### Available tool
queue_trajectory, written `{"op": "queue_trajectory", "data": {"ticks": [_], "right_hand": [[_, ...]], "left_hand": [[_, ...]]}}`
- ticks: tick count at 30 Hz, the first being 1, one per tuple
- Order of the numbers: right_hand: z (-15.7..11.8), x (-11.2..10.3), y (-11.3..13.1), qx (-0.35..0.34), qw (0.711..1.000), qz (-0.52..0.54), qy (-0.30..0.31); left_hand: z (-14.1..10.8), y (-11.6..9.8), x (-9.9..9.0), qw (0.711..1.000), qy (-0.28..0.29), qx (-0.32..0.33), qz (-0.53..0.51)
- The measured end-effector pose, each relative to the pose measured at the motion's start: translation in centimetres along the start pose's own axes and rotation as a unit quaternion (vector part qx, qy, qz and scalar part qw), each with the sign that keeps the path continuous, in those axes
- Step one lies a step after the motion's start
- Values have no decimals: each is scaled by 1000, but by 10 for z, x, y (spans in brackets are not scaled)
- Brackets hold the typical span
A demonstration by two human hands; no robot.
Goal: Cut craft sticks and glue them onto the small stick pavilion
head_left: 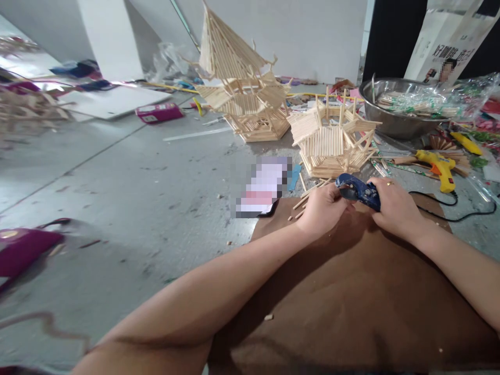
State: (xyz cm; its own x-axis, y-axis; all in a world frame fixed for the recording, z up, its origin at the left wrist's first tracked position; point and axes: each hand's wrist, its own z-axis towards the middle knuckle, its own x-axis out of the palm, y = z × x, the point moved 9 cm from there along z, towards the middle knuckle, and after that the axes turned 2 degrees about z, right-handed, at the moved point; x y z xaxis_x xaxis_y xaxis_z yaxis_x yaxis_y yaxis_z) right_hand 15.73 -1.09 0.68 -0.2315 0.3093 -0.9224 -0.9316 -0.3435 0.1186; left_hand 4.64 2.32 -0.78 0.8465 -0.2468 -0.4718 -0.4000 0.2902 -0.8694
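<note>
My right hand (394, 208) is wrapped round a dark blue cutting tool (361, 191), its head pointing left. At the tool's jaws is my left hand (322, 207), fingers closed in a pinch; what they hold, if anything, is hidden. Loose wooden sticks (307, 200) lie just beyond my left hand. Behind my hands stands a small stick-built pavilion (324, 140) with upright sticks at its top. Further back is a taller stick tower (246, 99) with a pointed roof leaning to one side. Both hands are above brown paper (351, 302).
A phone (261, 187) lies left of my hands. A yellow glue gun (439, 166) with a black cord is on the right, before a metal bowl (402, 117) of wrapped sticks. Purple packages (160, 112) sit on the grey floor (117, 177). A white bag (445, 47) stands behind.
</note>
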Motion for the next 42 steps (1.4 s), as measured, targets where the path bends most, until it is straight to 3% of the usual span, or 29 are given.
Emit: {"op": "queue_trajectory", "data": {"ticks": [7, 15, 27, 42], "right_hand": [[0, -2, 1, -13, 1000, -3, -10], [0, 0, 1, -10, 1000, -19, 2], [-1, 3, -4, 15, 999, -24, 35], [0, 2, -4, 7, 998, -36, 48]], "left_hand": [[2, 7, 2, 1000, 9, -1, -8], [3, 9, 6, 993, 26, -27, -111], [4, 2, 4, 994, 28, -4, -105], [6, 10, 6, 985, 50, -36, -161]]}}
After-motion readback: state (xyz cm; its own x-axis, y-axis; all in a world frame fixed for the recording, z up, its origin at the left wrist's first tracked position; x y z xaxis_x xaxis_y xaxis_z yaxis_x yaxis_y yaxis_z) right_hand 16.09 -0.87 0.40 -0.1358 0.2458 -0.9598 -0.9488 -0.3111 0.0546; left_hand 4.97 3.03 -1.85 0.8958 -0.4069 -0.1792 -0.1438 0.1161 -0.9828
